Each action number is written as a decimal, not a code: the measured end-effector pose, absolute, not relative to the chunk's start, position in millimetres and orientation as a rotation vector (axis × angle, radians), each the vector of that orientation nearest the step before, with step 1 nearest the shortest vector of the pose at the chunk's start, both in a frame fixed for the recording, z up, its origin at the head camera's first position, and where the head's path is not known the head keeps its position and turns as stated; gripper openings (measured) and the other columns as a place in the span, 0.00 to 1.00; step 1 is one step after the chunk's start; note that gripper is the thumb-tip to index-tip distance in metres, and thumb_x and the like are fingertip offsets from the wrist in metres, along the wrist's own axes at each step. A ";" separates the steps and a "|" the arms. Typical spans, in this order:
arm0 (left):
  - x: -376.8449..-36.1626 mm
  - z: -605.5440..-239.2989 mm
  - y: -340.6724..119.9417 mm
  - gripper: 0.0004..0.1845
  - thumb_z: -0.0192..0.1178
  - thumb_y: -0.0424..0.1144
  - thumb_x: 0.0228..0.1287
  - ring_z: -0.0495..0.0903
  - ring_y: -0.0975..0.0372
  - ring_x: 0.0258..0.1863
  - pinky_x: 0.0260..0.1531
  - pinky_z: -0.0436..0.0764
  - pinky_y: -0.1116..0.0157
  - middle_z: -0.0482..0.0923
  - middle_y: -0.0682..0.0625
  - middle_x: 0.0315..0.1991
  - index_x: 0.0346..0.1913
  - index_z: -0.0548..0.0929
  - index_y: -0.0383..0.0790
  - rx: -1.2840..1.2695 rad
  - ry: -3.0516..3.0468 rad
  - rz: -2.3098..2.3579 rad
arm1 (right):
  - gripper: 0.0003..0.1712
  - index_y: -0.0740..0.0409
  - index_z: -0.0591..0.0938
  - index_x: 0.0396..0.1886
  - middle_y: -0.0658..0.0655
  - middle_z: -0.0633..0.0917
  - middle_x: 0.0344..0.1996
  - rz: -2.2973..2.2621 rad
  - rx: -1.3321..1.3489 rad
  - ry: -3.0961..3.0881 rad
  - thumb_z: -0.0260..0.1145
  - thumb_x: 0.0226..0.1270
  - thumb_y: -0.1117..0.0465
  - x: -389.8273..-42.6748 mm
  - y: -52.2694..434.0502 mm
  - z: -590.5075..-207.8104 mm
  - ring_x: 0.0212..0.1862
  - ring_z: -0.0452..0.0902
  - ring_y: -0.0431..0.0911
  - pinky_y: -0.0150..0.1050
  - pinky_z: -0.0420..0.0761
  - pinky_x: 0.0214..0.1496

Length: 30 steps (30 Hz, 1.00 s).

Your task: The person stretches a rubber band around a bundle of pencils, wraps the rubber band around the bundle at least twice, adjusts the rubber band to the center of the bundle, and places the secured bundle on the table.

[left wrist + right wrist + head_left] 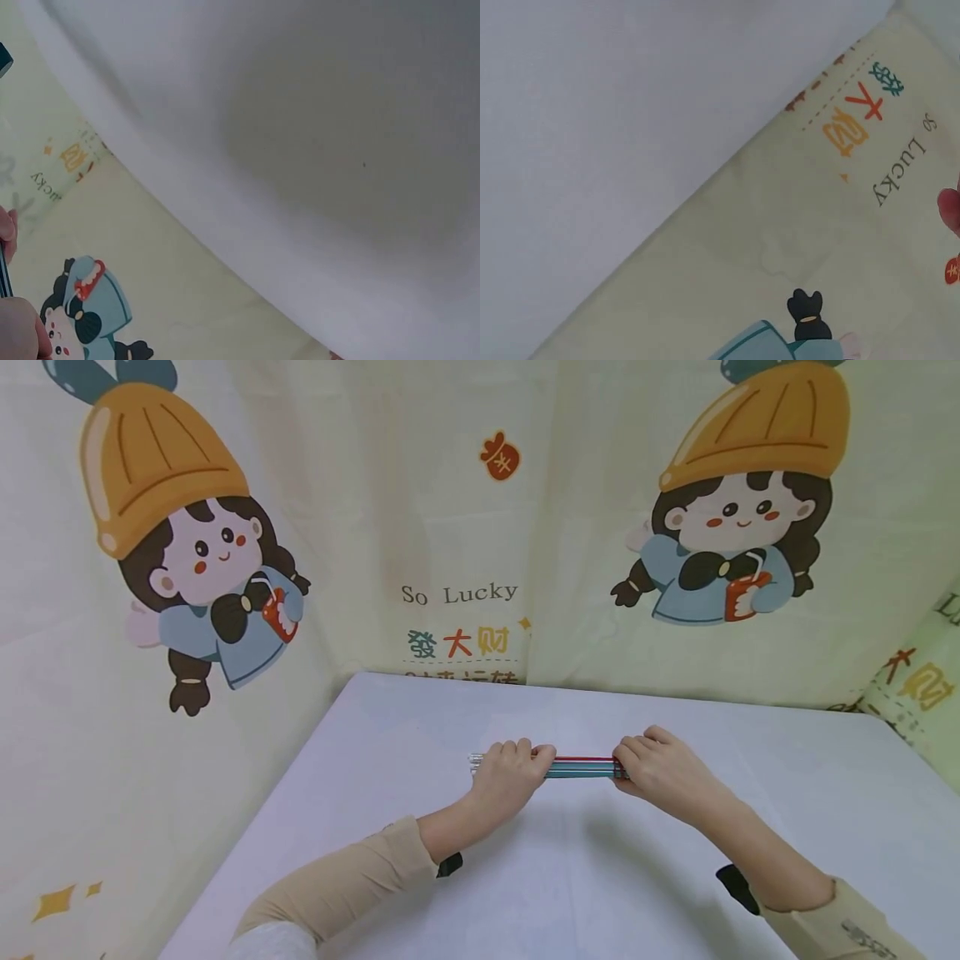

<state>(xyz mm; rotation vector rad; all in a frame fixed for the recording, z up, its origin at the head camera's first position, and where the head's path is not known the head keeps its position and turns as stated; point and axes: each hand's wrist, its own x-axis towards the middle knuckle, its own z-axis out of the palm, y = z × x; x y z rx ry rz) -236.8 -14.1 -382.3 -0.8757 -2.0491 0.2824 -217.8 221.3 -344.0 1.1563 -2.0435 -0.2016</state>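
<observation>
A bundle of slim, pencil-like sticks [581,768], teal with one red, is held level above the table in the head view. My left hand [513,774] grips it near its left end, where pale silvery tips [475,762] stick out past the fingers. The right hand [669,774] holds the other end, where a dark band shows at the fingers. In the left wrist view, part of a hand [19,330] and a short length of the sticks [4,274] show at the left edge. Only a fingertip [950,210] appears in the right wrist view.
A white-covered table [420,718] lies below both hands, which cast soft shadows on it. Behind it hangs a cream curtain [585,635] printed with cartoon girls and lettering, and it continues along the left and right sides. Black wrist pieces [738,889] show under both forearms.
</observation>
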 end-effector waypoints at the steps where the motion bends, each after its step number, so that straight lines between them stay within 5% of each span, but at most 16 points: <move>1: -236.4 -382.4 -14.3 0.11 0.63 0.45 0.55 0.67 0.65 0.12 0.13 0.61 0.72 0.73 0.52 0.16 0.31 0.72 0.45 -0.875 -2.056 0.283 | 0.26 0.62 0.71 0.20 0.51 0.69 0.15 -0.194 1.158 -2.040 0.31 0.68 0.56 -218.1 221.3 -344.5 0.18 0.63 0.42 0.36 0.68 0.29; 14: -233.6 -386.5 -13.6 0.10 0.61 0.40 0.56 0.67 0.64 0.12 0.15 0.62 0.72 0.70 0.52 0.14 0.28 0.70 0.43 -0.852 -2.020 0.282 | 0.25 0.61 0.67 0.20 0.50 0.63 0.14 -0.254 1.174 -1.985 0.32 0.71 0.54 -219.8 222.7 -351.5 0.19 0.57 0.41 0.34 0.60 0.27; 23: -233.9 -384.9 -3.3 0.06 0.50 0.32 0.60 0.65 0.64 0.12 0.16 0.61 0.71 0.68 0.53 0.13 0.27 0.70 0.44 -0.817 -1.925 0.263 | 0.28 0.62 0.68 0.21 0.51 0.64 0.13 -0.311 1.113 -2.038 0.30 0.73 0.53 -211.2 210.6 -351.1 0.17 0.58 0.41 0.36 0.61 0.28; 26: -235.9 -381.6 -3.8 0.05 0.56 0.37 0.57 0.68 0.64 0.14 0.17 0.63 0.71 0.71 0.52 0.14 0.28 0.71 0.44 -0.801 -1.956 0.284 | 0.21 0.63 0.73 0.27 0.52 0.71 0.18 -0.259 1.038 -2.148 0.53 0.66 0.48 -209.2 211.5 -346.6 0.20 0.67 0.43 0.41 0.68 0.35; 30: -236.5 -378.4 -6.8 0.11 0.62 0.44 0.54 0.71 0.63 0.17 0.23 0.66 0.69 0.74 0.52 0.17 0.29 0.71 0.44 -0.782 -2.032 0.329 | 0.26 0.60 0.76 0.33 0.51 0.76 0.23 -0.201 0.920 -2.288 0.76 0.37 0.50 -207.2 216.7 -343.4 0.25 0.73 0.44 0.46 0.70 0.41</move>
